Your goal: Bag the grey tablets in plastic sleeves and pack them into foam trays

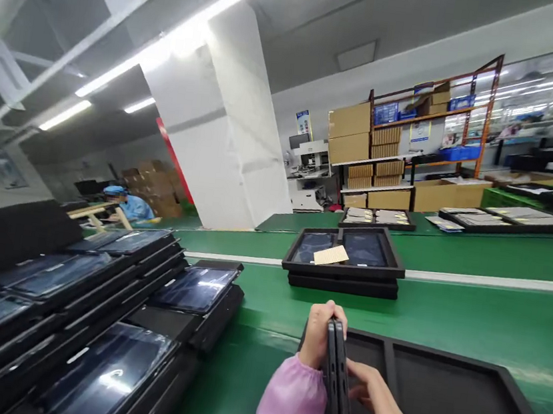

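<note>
Leaning over the divided tray (pixel 458 404), the left hand (pixel 319 333), extending from a pink sleeve (pixel 292 404), has its fingers closed around the far end of two tablets (pixel 337 369); the right hand (pixel 377 407) angles in from the right, thumb at their near end, fingers against the right-hand face. The tablets are thin, black and face to face, standing on edge above the divided tray's left compartment; whether they touch its floor cannot be told. Left of the divided tray, stacked black trays (pixel 147 278) carry glossy dark screens (pixel 105 374). Beyond it on the green counter (pixel 444 315), a smaller tray stack (pixel 342 285) holds two dark panels (pixel 365 248) and a cream slip (pixel 331 255).
</note>
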Motion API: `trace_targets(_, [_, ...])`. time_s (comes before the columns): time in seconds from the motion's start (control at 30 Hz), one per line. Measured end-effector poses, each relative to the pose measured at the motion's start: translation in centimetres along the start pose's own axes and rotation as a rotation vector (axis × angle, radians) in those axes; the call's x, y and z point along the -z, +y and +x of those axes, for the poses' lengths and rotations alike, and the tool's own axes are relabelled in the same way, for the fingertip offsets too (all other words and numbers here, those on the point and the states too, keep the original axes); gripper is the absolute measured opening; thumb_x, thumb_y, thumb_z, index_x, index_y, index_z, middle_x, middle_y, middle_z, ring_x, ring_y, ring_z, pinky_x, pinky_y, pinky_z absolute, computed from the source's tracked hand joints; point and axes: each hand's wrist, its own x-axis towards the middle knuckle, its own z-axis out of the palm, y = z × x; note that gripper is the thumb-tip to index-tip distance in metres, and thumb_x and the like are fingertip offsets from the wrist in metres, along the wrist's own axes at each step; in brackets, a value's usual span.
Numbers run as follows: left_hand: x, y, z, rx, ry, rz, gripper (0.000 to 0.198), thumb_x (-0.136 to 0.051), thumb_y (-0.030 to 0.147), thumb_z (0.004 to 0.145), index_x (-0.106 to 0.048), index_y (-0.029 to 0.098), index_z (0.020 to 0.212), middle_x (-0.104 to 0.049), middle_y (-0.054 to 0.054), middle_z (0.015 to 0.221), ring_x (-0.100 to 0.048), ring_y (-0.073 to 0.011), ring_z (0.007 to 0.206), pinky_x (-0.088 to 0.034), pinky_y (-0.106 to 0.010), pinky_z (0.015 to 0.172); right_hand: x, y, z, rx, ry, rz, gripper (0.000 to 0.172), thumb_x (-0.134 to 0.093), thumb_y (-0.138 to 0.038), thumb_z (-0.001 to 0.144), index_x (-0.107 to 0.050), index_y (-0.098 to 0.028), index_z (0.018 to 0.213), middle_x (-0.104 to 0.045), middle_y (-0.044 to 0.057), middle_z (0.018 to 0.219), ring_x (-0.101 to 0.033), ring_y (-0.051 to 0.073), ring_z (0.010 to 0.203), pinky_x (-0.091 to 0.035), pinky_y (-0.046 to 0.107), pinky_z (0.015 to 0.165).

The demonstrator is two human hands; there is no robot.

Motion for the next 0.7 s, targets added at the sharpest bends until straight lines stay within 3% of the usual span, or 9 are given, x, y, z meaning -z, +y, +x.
trace_targets(0.2, [-0.3,1.4,-0.4,0.003,-0.017,-0.069,0.074,-0.051,0.089,0.064,-0.046,0.022,0.032,-0.037,-0.002,0.035,-0.032,-0.0112,0.039,-0.027,-0.033,0.048,0.8,-2.2,-0.7,-0.043,-0.028,-0.107,0.049,-0.065,-0.029,0.091,-0.058,-0.025,0.139,-0.071,0.011,0.126,-0.075,0.026,0.105,-0.063,0.037,0.095])
trace_targets(0.53, [-0.3,1.6,-0.8,-0.034,-0.069,-0.125,0.065,-0.058,0.075,0.074,-0.054,0.020,0.039,-0.051,-0.003,0.040,-0.042,-0.0127,0.042,-0.039,-0.032,0.053,1.0,-3.3,-0.3,-0.163,-0.024,-0.119,0.047,-0.065,-0.025,0.090,-0.057,-0.024,0.136,-0.065,0.010,0.139,-0.064,0.025,0.128,-0.054,0.037,0.108])
trace_targets(0.6, [-0.4,0.8,-0.9,-0.044,0.057,-0.129,0.060,-0.057,0.070,0.077,-0.059,0.020,0.044,-0.060,-0.006,0.047,-0.053,-0.0168,0.049,-0.046,-0.033,0.058,0.8,-3.6,0.3,-0.164,0.021,-0.061,0.047,-0.065,-0.024,0.087,-0.057,-0.023,0.133,-0.068,0.012,0.134,-0.067,0.025,0.124,-0.058,0.037,0.104])
trace_targets(0.7, [-0.3,-1.6,-1.3,0.075,0.473,-0.172,0.043,-0.053,0.055,0.085,-0.070,0.021,0.065,-0.076,-0.009,0.078,-0.070,-0.0233,0.082,-0.053,-0.035,0.083,0.5,-4.1,1.1,-0.172,0.070,0.027,0.043,-0.066,-0.023,0.082,-0.059,-0.022,0.124,-0.073,0.012,0.122,-0.074,0.023,0.110,-0.062,0.034,0.094])
